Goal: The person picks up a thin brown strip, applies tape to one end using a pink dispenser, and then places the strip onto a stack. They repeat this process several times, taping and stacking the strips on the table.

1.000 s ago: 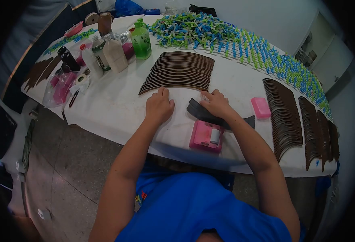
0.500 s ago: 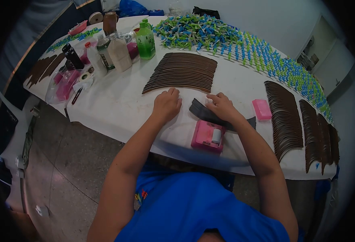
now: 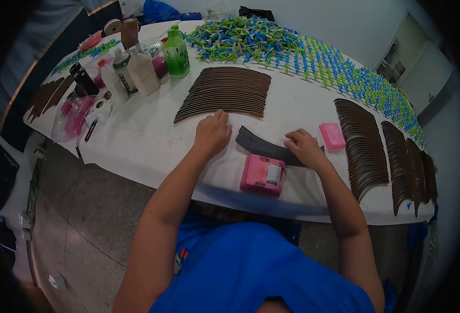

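Here the left hand lies flat, fingers together, on the white table just left of the dark curved strips; the right hand presses loosely curled fingers onto their right end, beside the pink box.

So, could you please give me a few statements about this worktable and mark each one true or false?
1. The right hand rests on the dark strips. True.
2. The left hand holds the green bottle. False: it lies flat by the fanned brown strips, and the bottle stands far off.
3. A pink box sits on the near side of the dark strips. True.
4. The blue and green clips lie along the table's near edge. False: they line the far edge.
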Demonstrator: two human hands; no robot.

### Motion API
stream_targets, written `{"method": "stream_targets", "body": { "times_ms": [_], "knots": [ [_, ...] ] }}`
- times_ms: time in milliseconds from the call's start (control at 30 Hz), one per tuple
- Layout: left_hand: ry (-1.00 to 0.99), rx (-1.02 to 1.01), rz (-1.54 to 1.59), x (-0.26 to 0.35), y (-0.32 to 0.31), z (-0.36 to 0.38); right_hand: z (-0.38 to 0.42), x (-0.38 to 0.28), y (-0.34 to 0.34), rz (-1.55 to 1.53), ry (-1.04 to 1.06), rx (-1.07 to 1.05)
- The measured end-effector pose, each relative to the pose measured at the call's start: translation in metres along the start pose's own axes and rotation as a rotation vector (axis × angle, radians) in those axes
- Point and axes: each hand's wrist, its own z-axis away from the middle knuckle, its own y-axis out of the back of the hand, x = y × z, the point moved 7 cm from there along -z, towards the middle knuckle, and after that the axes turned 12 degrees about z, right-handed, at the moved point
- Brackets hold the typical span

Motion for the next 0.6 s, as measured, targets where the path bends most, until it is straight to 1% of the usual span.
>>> {"method": "stream_targets", "body": {
  "times_ms": [67, 167, 200, 267, 367, 433, 500, 600],
  "knots": [
    [0.005, -0.004, -0.002, 0.001, 0.000, 0.000, 0.001, -0.001, -0.001, 0.040, 0.037, 0.036],
    [0.013, -0.010, -0.005, 0.002, 0.001, 0.000, -0.005, -0.015, -0.005, 0.051, 0.062, 0.029],
    [0.014, -0.012, -0.004, 0.002, 0.001, 0.000, -0.010, -0.019, -0.009, 0.050, 0.060, 0.029],
    [0.004, -0.006, 0.001, 0.003, 0.002, 0.000, -0.022, -0.032, -0.019, 0.094, 0.137, 0.041],
    [-0.005, 0.002, 0.011, 0.003, 0.003, 0.000, -0.042, -0.048, -0.032, 0.166, 0.153, 0.011],
    [-0.004, 0.001, 0.014, 0.002, 0.001, 0.000, -0.052, -0.056, -0.037, 0.190, 0.135, -0.014],
    [-0.022, 0.043, -0.007, 0.003, 0.002, 0.001, -0.058, -0.060, -0.041, 0.214, 0.118, -0.043],
    [-0.015, 0.032, -0.008, 0.002, 0.002, 0.001, -0.064, -0.060, -0.046, 0.268, 0.071, -0.075]
  ]
}}
